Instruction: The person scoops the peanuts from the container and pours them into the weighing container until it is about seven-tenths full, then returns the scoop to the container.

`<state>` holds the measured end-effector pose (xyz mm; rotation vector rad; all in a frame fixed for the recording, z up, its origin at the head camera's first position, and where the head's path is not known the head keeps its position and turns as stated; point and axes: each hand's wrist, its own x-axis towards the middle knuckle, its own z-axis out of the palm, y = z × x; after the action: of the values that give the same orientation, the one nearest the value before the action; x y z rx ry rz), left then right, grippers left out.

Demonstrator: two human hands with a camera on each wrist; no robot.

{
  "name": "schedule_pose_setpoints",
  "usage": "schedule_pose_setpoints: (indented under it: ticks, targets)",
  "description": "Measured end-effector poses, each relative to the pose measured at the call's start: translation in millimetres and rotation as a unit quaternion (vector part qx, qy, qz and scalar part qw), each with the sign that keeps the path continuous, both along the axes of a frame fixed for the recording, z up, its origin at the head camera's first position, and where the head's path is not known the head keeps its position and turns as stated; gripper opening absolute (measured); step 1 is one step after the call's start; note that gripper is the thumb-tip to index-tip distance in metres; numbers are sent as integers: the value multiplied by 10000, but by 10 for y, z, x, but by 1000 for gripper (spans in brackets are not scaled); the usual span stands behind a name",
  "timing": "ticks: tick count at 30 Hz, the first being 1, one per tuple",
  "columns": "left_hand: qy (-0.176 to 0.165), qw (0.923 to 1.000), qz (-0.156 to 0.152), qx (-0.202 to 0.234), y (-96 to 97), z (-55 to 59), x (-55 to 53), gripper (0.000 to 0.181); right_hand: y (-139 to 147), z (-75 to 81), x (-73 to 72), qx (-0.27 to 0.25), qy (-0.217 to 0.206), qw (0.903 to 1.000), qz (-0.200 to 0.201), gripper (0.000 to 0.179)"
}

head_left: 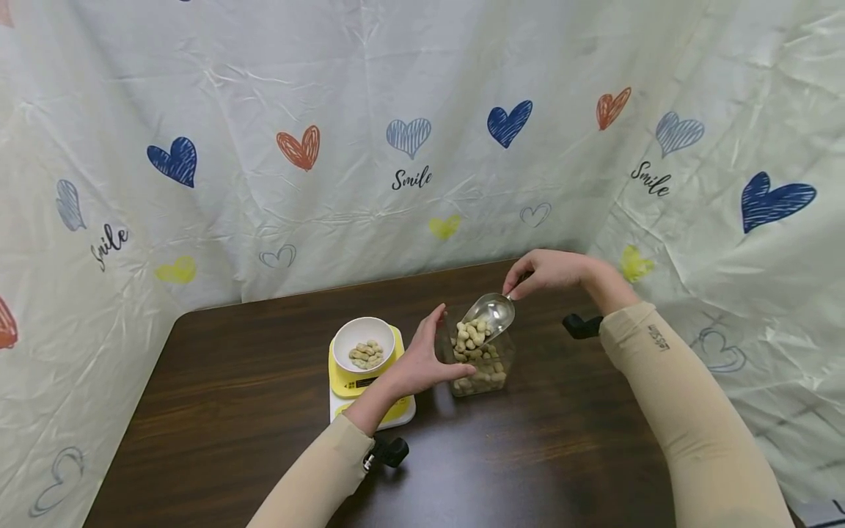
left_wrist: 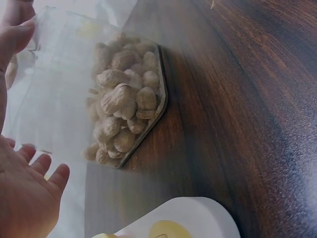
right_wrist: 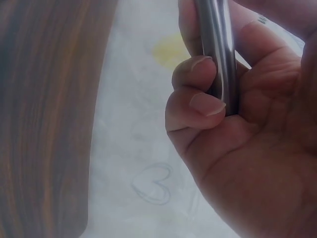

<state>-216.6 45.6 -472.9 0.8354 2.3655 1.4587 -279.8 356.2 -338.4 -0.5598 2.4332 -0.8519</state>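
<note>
In the head view, a dark wooden desk (head_left: 251, 389) fills the lower half, before a pale sheet (head_left: 350, 227) printed with hearts and the word "Smile". Just right of centre sits a clear container (head_left: 507, 355) part-filled with peanuts (head_left: 485, 375). The left hand (head_left: 419, 363) spreads wide around its left side, fingers and thumb fairly straight. The right hand (head_left: 548, 271), above and to the right, pinches the handle of a metal scoop (head_left: 498, 312), which tilts down-left into the container, loaded with peanuts. Left of centre, a white bowl (head_left: 342, 343) of peanuts stands on a yellow-and-white scale (head_left: 343, 385).

In the left wrist view, the container runs from upper left to centre, beside the spread left hand; the scale's white corner shows at the bottom.

In the right wrist view, curled fingers grip the scoop's handle at upper right.
</note>
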Motion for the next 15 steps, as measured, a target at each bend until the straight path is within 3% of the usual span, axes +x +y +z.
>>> schedule_pose_setpoints:
  ticks: [10, 15]
  targets:
    - [-106, 9998, -66, -168, -157, 153, 81, 129, -3, -12, 61, -330, 189, 9991, -162, 22]
    - [215, 9996, -38, 159, -414, 272, 109, 126, -68, -8, 80, -411, 311, 9986, -108, 22]
